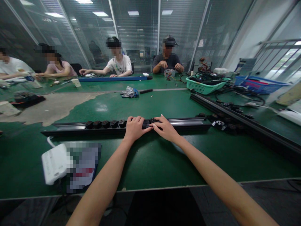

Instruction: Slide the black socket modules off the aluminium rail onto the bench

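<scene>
A long black aluminium rail (70, 128) lies across the green table in front of me, with a row of round black fittings (105, 124) along its top. My left hand (137, 128) curls over the rail just right of those fittings. My right hand (166, 128) presses on it beside my left, its fingertips reaching a black fitting (151, 121). The part of the rail under my palms is hidden.
A second black rail (237, 117) with similar fittings runs off to the right. A white plastic box (55, 163) and a blurred sheet (83, 166) lie near the front edge. Across the table, several people work beside a green basket (199, 86) of wires.
</scene>
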`<state>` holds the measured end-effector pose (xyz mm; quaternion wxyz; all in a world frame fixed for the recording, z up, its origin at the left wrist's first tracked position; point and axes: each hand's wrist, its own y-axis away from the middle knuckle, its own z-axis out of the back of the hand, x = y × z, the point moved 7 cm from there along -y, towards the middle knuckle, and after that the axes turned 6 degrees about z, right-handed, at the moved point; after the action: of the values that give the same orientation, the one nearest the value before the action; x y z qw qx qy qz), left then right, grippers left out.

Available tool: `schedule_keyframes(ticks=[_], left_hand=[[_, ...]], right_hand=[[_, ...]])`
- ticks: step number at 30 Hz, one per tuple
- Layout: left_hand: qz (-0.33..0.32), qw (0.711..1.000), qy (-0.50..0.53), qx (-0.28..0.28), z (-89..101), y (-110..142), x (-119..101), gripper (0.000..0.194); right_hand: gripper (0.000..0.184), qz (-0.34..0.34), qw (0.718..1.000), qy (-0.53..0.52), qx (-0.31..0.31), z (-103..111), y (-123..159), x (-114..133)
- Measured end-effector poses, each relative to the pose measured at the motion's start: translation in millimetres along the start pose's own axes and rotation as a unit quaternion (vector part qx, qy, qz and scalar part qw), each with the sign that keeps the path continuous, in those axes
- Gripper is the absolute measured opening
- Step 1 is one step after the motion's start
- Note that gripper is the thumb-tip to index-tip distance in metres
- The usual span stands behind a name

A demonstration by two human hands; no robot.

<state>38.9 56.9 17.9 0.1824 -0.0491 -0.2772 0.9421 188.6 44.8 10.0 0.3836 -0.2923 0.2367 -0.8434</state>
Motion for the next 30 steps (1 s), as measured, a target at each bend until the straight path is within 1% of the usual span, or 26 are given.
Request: schedule_keyframes(ticks=[11,22,30], left_hand=[[-0.004,1.000,0.006,-0.003,0.3,-0.6,-0.1,0.048],[-0.003,1.000,0.001,-0.010,-0.9,-0.4,0.8,0.058],[0.004,1.000,-0.007,-0.010,0.0,0.2,-0.2,0.060]], right_hand=[[0.032,-0.013,0.999,0.017,-0.025,5.8,1.0,-4.3],[0.027,-0.008,0.996,0.026,-0.080,14.8,4.5,-7.6],[0.028,-0.023,0.996,0.034,-0.077,11.6,4.7,-6.0]])
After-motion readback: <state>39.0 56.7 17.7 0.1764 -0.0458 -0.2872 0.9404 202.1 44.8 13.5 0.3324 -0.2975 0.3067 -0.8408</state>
